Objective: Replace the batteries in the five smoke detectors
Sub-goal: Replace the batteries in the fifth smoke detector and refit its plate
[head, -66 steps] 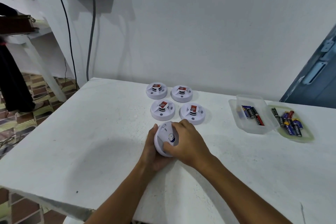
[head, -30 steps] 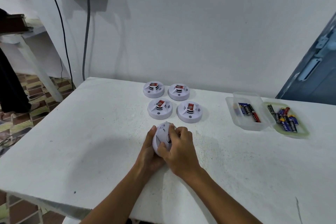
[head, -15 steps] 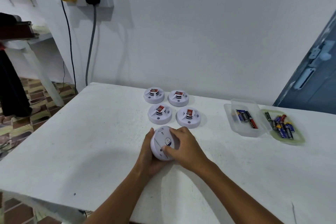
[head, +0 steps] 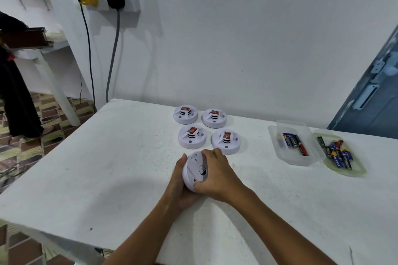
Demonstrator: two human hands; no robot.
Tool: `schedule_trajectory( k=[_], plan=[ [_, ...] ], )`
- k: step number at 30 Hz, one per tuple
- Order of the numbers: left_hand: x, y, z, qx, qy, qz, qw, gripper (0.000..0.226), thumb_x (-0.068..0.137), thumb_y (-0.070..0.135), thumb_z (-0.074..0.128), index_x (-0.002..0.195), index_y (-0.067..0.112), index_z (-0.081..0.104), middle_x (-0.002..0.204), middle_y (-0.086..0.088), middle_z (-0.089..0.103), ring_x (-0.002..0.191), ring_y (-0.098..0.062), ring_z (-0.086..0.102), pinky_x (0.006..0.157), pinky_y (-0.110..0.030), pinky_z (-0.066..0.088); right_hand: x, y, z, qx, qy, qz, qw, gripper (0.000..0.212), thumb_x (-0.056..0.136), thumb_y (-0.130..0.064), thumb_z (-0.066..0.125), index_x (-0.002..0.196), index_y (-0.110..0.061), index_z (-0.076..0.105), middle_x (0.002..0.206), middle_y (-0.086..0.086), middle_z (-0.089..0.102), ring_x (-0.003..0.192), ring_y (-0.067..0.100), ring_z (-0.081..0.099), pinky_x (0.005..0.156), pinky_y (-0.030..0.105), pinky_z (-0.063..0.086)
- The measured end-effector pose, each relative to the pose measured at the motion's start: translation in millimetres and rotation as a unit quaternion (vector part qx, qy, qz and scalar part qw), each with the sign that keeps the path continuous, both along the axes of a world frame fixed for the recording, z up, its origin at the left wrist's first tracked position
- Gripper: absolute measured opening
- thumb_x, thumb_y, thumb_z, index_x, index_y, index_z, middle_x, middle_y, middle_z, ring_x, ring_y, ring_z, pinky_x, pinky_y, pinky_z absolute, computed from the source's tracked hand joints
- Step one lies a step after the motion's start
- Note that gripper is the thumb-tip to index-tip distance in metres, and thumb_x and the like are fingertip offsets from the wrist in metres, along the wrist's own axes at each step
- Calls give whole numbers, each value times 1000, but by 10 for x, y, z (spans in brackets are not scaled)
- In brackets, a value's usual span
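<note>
Both hands, left (head: 178, 187) and right (head: 217, 176), are gripping a detector (head: 195, 171) tilted above the table (head: 107, 168).

I see a white table (head: 107, 168), surface speckled and scuffed, set against a white wall. Four white smoke detectors (head: 225, 141) sit on it in a two-by-two block near the far edge, each topped with a red label. To their right lies a clear plastic tray (head: 277, 137) holding a few batteries; touching its right side, a green-rimmed lid (head: 357, 173) carries a larger heap of batteries.
</note>
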State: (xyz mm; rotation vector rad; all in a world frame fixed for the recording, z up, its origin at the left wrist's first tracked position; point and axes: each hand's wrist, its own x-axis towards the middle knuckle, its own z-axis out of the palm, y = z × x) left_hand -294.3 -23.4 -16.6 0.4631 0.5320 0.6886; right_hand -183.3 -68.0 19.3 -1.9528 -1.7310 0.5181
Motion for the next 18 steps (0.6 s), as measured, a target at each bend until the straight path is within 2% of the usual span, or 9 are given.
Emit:
schedule_trajectory(
  k=[7,14,18],
  plan=[
    [13,-23,76,1,50,-21,999,50,95,50,36,102,8,63,82,-15,70,71,-23,72,63,-35,60,5,-10,10,-4,2,4,1000,71,70,-33,76,125,-17,35,117,0,35,109,16,37,89,30,47],
    [19,-22,79,6,59,-29,998,51,87,52,44,105,8,63,85,-16,70,75,-24,71,63,-36,59,23,-10,-27,8,3,4,1000,68,67,-30,77,120,-16,36,113,0,34,106,17,38,84,29,46],
    [21,-22,80,2,62,-32,998,51,92,51,39,106,8,63,86,-16,70,75,-24,72,64,-37,59,39,-14,-24,7,4,7,1000,67,67,-30,77,118,-16,37,110,0,34,104,17,38,84,31,46]
  ],
)
